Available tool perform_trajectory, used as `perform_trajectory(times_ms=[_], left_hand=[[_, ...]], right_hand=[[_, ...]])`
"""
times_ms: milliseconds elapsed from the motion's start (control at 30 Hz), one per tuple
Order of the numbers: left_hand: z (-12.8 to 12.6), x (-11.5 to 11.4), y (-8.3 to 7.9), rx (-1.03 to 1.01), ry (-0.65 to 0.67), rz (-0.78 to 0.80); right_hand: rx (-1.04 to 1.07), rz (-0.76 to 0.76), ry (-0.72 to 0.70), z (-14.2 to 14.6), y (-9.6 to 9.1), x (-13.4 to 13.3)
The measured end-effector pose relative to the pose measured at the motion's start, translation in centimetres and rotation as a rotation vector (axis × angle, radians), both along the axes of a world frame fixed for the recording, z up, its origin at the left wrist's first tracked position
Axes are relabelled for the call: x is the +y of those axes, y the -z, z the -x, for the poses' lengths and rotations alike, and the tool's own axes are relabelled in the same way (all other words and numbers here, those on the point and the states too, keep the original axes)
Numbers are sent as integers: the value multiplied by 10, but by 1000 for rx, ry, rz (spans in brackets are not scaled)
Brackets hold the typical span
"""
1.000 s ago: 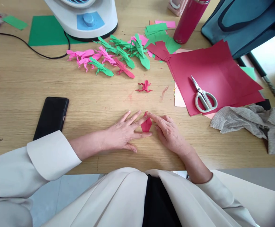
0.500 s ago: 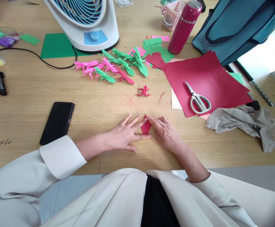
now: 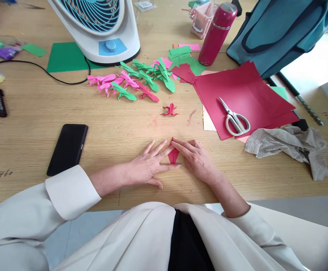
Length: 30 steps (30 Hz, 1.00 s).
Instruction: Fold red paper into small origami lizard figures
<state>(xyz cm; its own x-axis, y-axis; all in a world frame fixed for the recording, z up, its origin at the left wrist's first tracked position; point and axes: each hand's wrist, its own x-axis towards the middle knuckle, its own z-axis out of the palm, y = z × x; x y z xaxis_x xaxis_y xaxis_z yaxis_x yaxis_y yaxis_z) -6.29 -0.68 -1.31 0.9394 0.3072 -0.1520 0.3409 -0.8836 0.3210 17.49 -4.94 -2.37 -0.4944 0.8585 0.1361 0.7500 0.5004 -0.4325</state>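
Observation:
A small piece of folded red paper [image 3: 173, 155], kite-shaped with a crease down its middle, lies flat on the table in front of me. My left hand [image 3: 149, 165] rests over its left side, fingers spread and stretched out, two of them across the paper. From the right, my right hand [image 3: 198, 160] presses the paper's upper part with its fingertips, its other fingers curled together. Just beyond the hands sits a finished red paper figure [image 3: 170, 109] with thin bent legs.
Several folded green and pink paper figures [image 3: 130, 81] lie farther back, before a white fan [image 3: 113, 47]. On the right are red paper sheets [image 3: 245, 94] with scissors [image 3: 237, 122] on top, a crumpled cloth [image 3: 288, 145], a flask [image 3: 218, 34] and a blue bag [image 3: 276, 34]. A phone [image 3: 67, 149] lies left.
My right fingertips have shifted slightly on the upper part of the red paper. My left hand stays spread over it, and the whole view has moved a little.

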Motion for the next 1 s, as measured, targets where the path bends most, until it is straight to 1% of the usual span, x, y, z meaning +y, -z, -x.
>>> perform_trajectory(times_ms=[133, 267, 333, 400, 467, 533, 600, 733, 833, 933, 1000], left_hand=[[2, 3, -3, -41, 3, 69], [7, 7, -12, -166, 14, 194], [9, 7, -15, -264, -53, 226], [7, 7, -15, -381, -167, 245], [1, 6, -12, -492, -290, 255], [-7, 5, -6, -562, -413, 207], [-14, 4, 1, -583, -472, 140], [-25, 5, 11, -564, -453, 35], [-29, 6, 14, -513, -454, -7], [-31, 6, 13, -465, -491, -25], [-34, 5, 13, -439, -546, -24]], right_hand=[[-2, -1, -3, 0, 1, 0], [29, -4, 7, 0, 2, 1], [67, -10, 8, -1, 3, 1], [108, -13, 7, -1, 5, 1], [135, -7, 13, -2, 6, 2], [156, 0, 24, -2, 7, 1], [178, 4, 30, -3, 7, 1], [221, 11, 31, -2, 5, 1], [227, 38, 43, -1, 2, 0], [244, 43, 80, 1, 1, -1], [286, 36, 152, 2, 2, -2]])
